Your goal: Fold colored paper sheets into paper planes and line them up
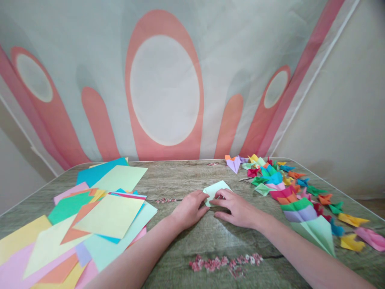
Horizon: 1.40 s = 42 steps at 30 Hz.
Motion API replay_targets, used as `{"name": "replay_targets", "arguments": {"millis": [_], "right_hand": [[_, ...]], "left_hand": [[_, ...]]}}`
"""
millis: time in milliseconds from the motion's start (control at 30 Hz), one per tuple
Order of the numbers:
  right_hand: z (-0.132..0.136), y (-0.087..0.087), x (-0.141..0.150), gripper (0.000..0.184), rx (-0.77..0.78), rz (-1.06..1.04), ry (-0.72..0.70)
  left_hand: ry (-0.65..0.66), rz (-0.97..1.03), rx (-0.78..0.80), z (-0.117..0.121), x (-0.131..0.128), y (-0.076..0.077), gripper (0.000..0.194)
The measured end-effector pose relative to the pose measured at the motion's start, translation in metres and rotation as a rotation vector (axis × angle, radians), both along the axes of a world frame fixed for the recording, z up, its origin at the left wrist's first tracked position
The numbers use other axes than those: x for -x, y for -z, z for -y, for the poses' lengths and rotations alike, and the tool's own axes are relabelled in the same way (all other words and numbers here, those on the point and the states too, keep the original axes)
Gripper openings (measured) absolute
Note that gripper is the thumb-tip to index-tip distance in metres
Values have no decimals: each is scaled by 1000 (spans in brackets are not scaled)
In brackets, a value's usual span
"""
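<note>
A small pale mint sheet of origami paper (pixel 221 188) lies near the middle of the table, with one corner pointing away from me. My left hand (pixel 191 208) grips its left edge, thumb and fingers closed together there. From the right, my right hand (pixel 236 208) has its fingers curled onto the front part of the same sheet, with the thumb a little lower. The fingers hide the near edge, so any crease there cannot be made out.
Loose coloured sheets (pixel 108 216) overlap in a spread pile on the left. Along the right lie folded paper planes (pixel 315 228) and several small folded paper figures (pixel 350 219). The wood-grain table (pixel 177 257) has printed pink blossoms. A patterned cloth (pixel 105 48) hangs behind it.
</note>
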State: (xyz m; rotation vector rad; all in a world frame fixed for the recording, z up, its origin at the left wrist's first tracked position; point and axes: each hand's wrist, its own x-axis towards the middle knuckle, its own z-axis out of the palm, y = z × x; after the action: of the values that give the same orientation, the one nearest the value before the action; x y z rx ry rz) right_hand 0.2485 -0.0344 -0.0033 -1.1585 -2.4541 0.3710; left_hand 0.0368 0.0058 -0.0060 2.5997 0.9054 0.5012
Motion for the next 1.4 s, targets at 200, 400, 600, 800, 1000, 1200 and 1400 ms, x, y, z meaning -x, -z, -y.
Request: {"name": "replay_targets", "arguments": {"millis": [200,400,600,800,1000,1200,1400], "right_hand": [[1,2,1,29,-56,40,0],[2,2,5,27,-97,122,25],[2,4,5,24,-93,104,29],[3,0,5,25,-81,120,35],[3,-5,3,24,-17,64,64],[-5,3,0,16,68,-78,89],[-13,9,1,12,134,-207,75]], "left_hand": [[89,-129,-94,2,-1,-6,20],[67,-229,-205,6,-4,-4,27],[70,-234,-253,7,-4,-2,26],[23,-179,-223,6,-5,-1,19],[-6,-158,-204,8,-6,-2,19],[-33,-67,-116,6,-6,0,19],[-58,3,-75,6,-8,2,15]]}}
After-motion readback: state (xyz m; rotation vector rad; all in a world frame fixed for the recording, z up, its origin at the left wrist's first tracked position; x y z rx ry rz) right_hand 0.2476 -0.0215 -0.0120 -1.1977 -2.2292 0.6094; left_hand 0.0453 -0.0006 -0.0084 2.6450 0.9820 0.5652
